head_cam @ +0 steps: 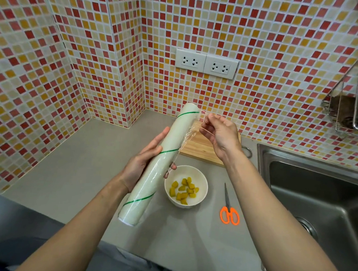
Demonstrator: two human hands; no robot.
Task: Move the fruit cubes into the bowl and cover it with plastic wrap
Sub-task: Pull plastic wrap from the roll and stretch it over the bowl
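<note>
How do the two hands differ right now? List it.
The left hand cradles the plastic wrap roll from beneath, fingers curled round it; the right hand pinches the loose film edge beside the roll's far end. Left sits lower and nearer; right is higher. Both are bare.

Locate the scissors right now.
Head view: the scissors lie flat on the counter, right of the bowl and left of the sink, orange handles toward the camera.

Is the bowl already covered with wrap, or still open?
Still open. The bowl shows its fruit cubes bare; the right hand is only pulling film off the roll.
</note>
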